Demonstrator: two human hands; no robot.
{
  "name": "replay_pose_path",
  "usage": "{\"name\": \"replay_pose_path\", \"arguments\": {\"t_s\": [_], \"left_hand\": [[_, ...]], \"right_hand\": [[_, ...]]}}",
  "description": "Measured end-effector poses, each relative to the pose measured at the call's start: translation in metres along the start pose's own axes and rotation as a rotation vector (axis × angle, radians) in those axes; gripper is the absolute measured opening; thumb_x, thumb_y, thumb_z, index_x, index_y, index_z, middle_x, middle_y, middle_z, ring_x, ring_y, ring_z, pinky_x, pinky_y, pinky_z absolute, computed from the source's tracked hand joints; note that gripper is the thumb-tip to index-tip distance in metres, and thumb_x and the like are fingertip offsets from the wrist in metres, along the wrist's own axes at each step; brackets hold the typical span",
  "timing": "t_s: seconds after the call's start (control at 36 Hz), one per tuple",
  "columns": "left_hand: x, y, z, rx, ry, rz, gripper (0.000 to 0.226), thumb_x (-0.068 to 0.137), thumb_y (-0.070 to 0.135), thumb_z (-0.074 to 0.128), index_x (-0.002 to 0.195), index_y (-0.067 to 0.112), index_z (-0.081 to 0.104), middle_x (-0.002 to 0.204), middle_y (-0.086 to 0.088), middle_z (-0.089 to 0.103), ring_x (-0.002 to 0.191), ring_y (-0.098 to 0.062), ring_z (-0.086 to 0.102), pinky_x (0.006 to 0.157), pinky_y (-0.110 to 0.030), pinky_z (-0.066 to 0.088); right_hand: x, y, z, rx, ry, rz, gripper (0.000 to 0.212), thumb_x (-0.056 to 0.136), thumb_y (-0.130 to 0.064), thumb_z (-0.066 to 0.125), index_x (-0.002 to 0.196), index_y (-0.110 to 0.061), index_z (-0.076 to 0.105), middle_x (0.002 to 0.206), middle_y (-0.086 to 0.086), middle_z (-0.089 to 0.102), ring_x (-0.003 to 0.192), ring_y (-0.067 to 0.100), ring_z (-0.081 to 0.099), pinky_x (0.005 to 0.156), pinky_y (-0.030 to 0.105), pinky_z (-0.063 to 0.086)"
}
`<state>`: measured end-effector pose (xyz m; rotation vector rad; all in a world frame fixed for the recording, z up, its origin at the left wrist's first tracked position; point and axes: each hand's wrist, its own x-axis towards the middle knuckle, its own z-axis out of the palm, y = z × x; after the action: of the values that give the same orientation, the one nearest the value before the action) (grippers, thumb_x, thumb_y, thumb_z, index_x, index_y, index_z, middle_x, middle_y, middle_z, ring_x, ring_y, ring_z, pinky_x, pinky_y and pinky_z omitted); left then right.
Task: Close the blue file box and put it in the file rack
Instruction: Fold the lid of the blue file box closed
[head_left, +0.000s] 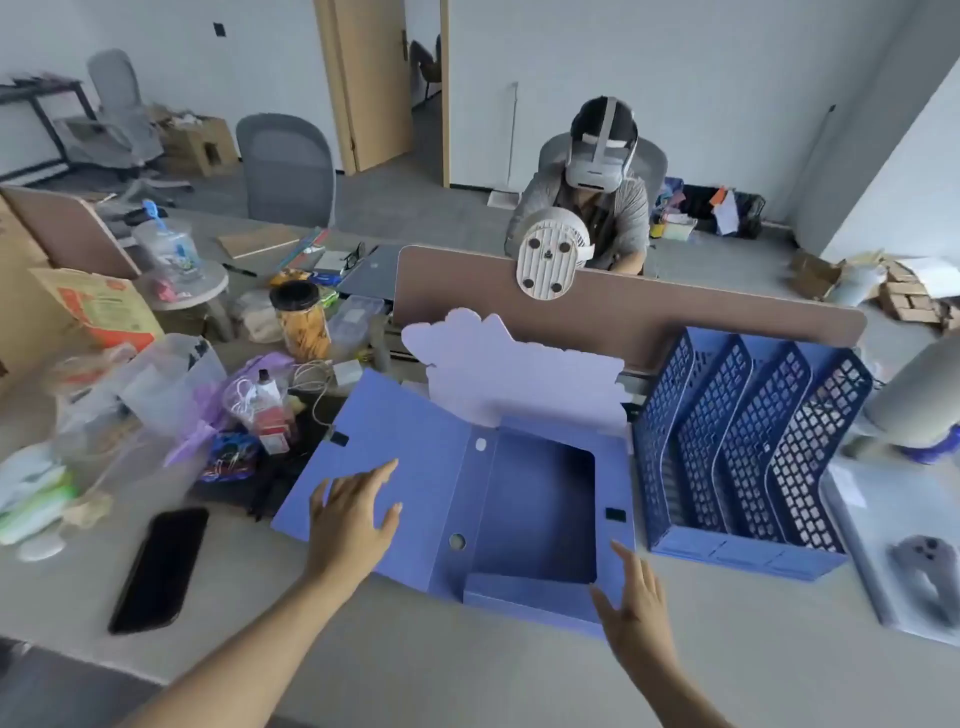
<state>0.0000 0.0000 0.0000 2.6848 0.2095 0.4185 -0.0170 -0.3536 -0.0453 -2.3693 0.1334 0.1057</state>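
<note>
Lying open near the front edge of the grey table (467, 675): blue plastic file box (535, 514), cover flap spread leftward under the open, empty left hand (350, 522). Open, empty right hand (636, 597) at the tray's front right corner, nearer the dark blue perforated four-slot file rack (748, 457) just beside. Far end hidden behind a pale card; contact hard to judge.

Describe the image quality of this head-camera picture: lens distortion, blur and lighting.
Head view: wide-angle bending bows the walls and the desk edge; the clutter at far left smears; the left hand and right hand look slightly soft; lighting is even and soft, with no harsh glare on the blue file box.
</note>
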Motion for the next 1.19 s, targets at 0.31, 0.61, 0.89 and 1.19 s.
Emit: {"name": "replay_pose_path", "arguments": {"t_s": [0.31, 0.61, 0.89, 1.19], "left_hand": [[0.002, -0.046, -0.009, 0.031, -0.149, -0.425, 0.107, 0.071, 0.049, 0.078, 0.151, 0.045, 0.007, 0.164, -0.001, 0.014, 0.146, -0.046, 0.014, 0.114, -0.061, 0.021], [0.004, -0.063, -0.018, -0.374, -0.041, -0.591, 0.104, 0.071, 0.009, 0.082, 0.151, 0.031, 0.019, 0.145, -0.011, 0.048, 0.123, -0.034, 0.053, 0.090, -0.050, 0.050], [-0.001, -0.022, -0.037, -0.596, 0.040, -0.323, 0.059, 0.080, 0.010, 0.074, 0.130, 0.035, 0.056, 0.100, 0.043, 0.063, 0.093, -0.016, 0.068, 0.077, -0.028, 0.055], [-0.004, 0.060, -0.045, -0.600, -0.001, -0.024, 0.039, 0.083, 0.036, 0.066, 0.122, 0.034, 0.065, 0.105, 0.033, 0.068, 0.092, 0.005, 0.067, 0.079, -0.010, 0.050]], "right_hand": [[-0.019, 0.009, 0.021, -0.213, -0.070, 0.151, 0.072, 0.089, -0.051, 0.051, 0.149, -0.031, 0.017, 0.162, 0.001, 0.008, 0.147, 0.029, 0.016, 0.113, 0.047, 0.027], [-0.014, 0.012, 0.018, -0.219, -0.084, 0.117, 0.085, 0.085, -0.055, 0.056, 0.151, -0.029, 0.011, 0.162, 0.010, 0.002, 0.147, 0.029, 0.014, 0.113, 0.045, 0.031], [-0.012, 0.011, 0.015, -0.205, -0.112, 0.129, 0.085, 0.083, -0.057, 0.057, 0.150, -0.024, 0.015, 0.162, 0.006, 0.003, 0.144, 0.032, 0.023, 0.110, 0.045, 0.035], [-0.010, 0.024, 0.014, -0.154, -0.136, 0.119, 0.081, 0.083, -0.054, 0.059, 0.148, -0.021, 0.023, 0.162, 0.000, 0.003, 0.143, 0.027, 0.025, 0.104, 0.042, 0.044]]}}
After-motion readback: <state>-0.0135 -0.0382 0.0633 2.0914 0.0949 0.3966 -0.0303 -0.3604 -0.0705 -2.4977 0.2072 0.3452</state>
